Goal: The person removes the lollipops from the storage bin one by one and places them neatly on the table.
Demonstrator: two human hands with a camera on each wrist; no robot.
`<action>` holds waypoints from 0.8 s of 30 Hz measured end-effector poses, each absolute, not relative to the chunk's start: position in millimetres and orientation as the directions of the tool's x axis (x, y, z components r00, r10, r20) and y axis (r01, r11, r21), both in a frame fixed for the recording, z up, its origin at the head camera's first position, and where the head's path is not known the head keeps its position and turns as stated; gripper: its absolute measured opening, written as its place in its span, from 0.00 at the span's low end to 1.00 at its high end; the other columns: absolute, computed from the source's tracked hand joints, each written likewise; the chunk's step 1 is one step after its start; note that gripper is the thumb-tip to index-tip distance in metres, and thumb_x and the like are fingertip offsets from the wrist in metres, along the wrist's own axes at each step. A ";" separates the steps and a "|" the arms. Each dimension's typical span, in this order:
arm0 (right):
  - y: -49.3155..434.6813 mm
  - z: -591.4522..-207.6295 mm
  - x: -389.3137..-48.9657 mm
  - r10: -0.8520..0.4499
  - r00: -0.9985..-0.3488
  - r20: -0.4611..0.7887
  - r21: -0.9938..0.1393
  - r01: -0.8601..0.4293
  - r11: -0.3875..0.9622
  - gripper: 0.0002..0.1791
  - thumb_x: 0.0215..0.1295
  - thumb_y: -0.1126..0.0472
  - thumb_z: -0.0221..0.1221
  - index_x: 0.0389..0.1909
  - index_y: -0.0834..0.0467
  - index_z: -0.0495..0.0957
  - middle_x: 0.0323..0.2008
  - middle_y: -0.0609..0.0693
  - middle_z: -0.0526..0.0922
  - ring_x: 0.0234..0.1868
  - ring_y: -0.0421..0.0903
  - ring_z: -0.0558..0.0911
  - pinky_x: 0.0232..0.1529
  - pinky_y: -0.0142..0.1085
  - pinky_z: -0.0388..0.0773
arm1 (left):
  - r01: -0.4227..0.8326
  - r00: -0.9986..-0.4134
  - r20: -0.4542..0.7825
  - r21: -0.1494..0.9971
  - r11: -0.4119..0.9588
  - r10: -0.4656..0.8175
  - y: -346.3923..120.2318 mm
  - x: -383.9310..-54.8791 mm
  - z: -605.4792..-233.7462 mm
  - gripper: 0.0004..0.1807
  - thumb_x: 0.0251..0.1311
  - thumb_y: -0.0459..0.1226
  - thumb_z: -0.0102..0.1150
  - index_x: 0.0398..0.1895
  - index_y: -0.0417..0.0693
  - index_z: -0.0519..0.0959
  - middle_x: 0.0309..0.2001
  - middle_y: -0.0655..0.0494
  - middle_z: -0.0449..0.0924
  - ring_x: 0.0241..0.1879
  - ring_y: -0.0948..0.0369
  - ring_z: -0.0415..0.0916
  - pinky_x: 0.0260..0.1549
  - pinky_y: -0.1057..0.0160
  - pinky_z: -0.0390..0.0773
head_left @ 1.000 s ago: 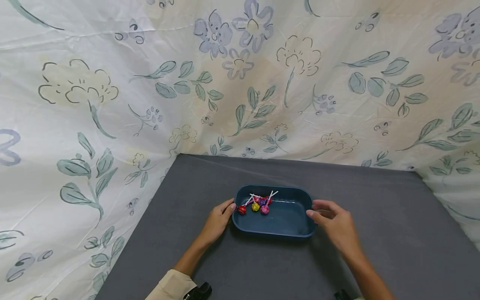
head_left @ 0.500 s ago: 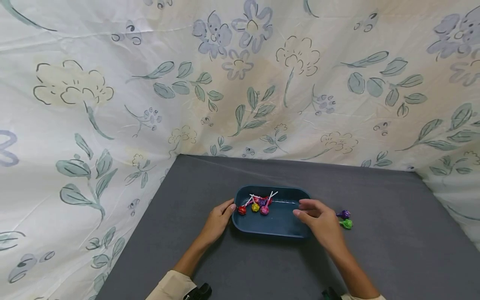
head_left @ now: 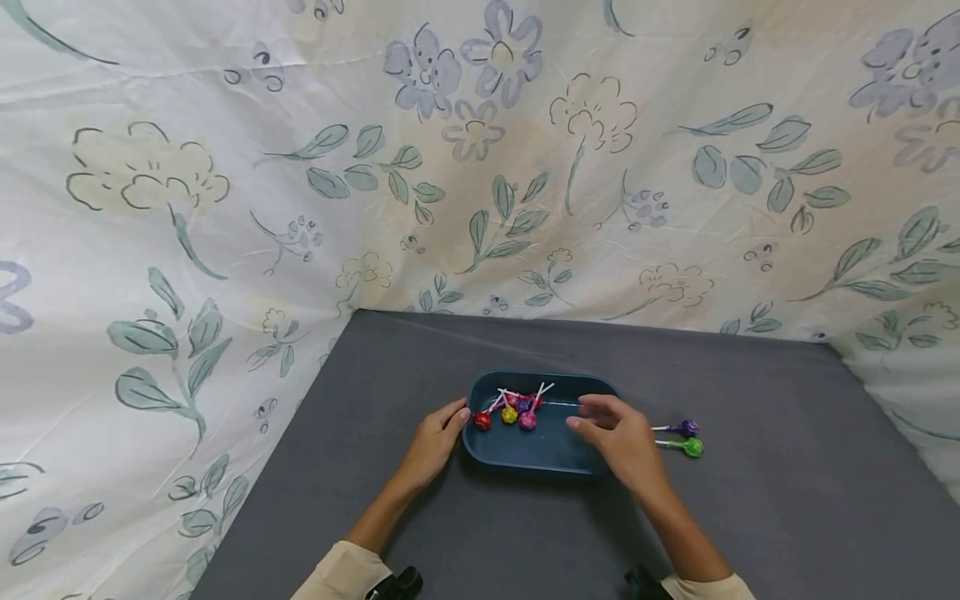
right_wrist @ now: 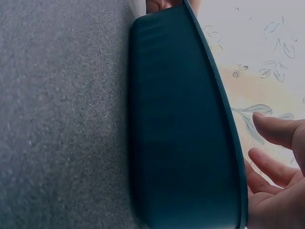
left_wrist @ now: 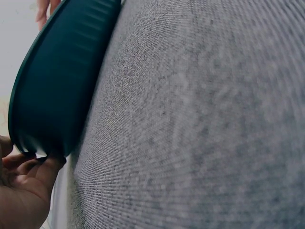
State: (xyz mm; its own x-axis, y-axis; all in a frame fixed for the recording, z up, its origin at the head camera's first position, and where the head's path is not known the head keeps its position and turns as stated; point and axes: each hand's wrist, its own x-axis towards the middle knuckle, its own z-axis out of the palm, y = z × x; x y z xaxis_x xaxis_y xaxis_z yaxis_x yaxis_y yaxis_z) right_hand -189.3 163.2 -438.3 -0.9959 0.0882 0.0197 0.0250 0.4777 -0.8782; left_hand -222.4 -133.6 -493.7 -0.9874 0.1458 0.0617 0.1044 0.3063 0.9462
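A dark blue rectangular tray (head_left: 536,461) with rounded corners sits on the grey cloth. Several wrapped lollipops lie bunched at its left end, among them a red lollipop (head_left: 483,421), a yellow lollipop (head_left: 509,414) and a pink lollipop (head_left: 528,421). My left hand (head_left: 433,442) holds the tray's left end, thumb at the rim and fingertips against the outer wall in the left wrist view. Over the tray's right end is my right hand (head_left: 621,433), its fingers loosely bent; in the right wrist view its thumb and fingers stand apart with nothing between them.
To the right of the tray, a purple lollipop (head_left: 687,428) and a green lollipop (head_left: 692,447) lie on the grey cloth (head_left: 787,467), sticks pointing left and partly behind my right hand. A floral curtain (head_left: 480,233) hangs behind and along both sides.
My right hand has moved left from the tray's right rim to above its inside. The purple and green lollipops, previously out of sight, now show. My left hand stays at the left end.
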 end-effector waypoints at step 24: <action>136.1 -453.8 -218.9 0.037 -0.999 0.025 -0.836 -0.001 0.548 0.21 0.66 0.58 0.74 0.57 0.60 0.85 0.49 0.56 0.89 0.52 0.56 0.88 0.48 0.49 0.86 | 0.094 -0.988 0.049 0.942 0.321 0.145 -131.1 -220.0 -492.5 0.24 0.83 0.42 0.52 0.73 0.42 0.76 0.32 0.54 0.74 0.32 0.57 0.72 0.32 0.66 0.69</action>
State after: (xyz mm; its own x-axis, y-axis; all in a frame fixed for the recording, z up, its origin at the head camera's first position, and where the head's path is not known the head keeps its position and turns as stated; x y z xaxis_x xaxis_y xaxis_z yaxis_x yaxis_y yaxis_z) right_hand -218.9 136.1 -453.8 -0.9990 0.0371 0.0250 -0.0006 0.5482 -0.8364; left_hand -220.0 -131.1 -492.5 -0.9883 0.1447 0.0490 0.0937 0.3210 0.9424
